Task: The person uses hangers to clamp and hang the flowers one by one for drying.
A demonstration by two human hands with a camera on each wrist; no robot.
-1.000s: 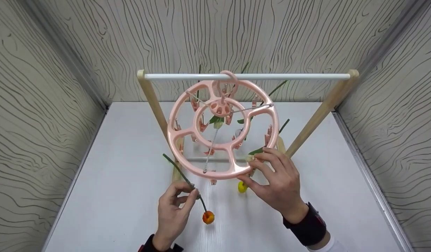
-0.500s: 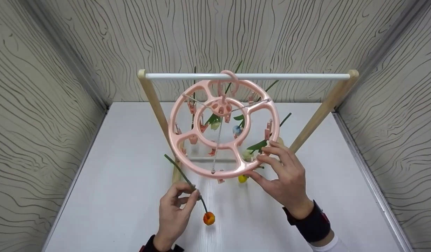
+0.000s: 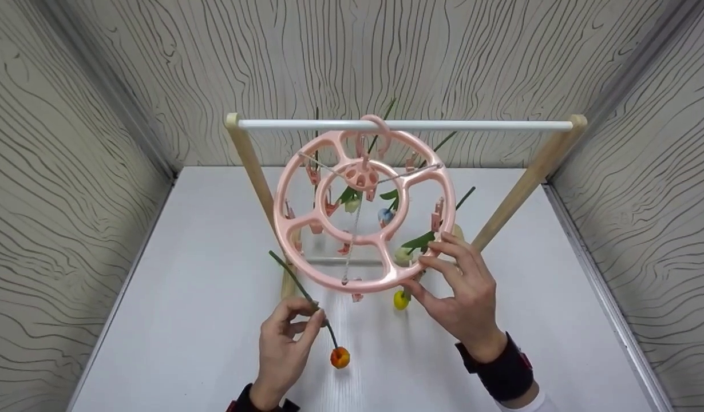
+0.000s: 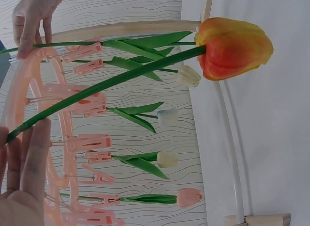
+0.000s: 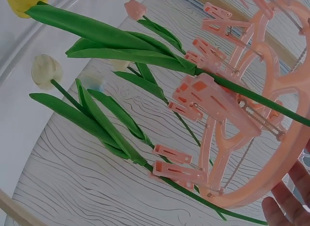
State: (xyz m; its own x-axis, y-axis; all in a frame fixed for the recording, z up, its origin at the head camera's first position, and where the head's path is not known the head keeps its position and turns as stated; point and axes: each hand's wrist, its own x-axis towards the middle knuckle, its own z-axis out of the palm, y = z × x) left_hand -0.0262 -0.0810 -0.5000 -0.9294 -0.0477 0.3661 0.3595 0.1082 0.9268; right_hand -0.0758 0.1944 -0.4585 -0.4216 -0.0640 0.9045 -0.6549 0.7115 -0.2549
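My left hand (image 3: 286, 343) pinches the green stem of an orange-red tulip (image 3: 340, 357) between thumb and fingers; its bloom points down toward me. With thumb below and fingers above, my right hand (image 3: 466, 294) holds the near right rim of a round pink clip hanger (image 3: 384, 257). Below that rim hangs a yellow tulip (image 3: 401, 300), its stem in a pink clip (image 5: 218, 102). Other clips hold a white tulip (image 3: 404, 254), a pale blue tulip (image 3: 385, 216), another white tulip (image 3: 352, 204) and a pink tulip (image 4: 189, 197), all bloom down.
The hanger's hook loops over a white bar (image 3: 472, 125) between wooden legs (image 3: 509, 194). A lower white rod (image 3: 340, 261) crosses beneath. The rack stands on a white table (image 3: 203, 286), with patterned walls (image 3: 352, 63) at the back and sides.
The hanger has turned a little, its near rim moving rightward with my right hand, then slightly back. The yellow tulip swings beneath it. My left hand and the orange-red tulip stay nearly still.
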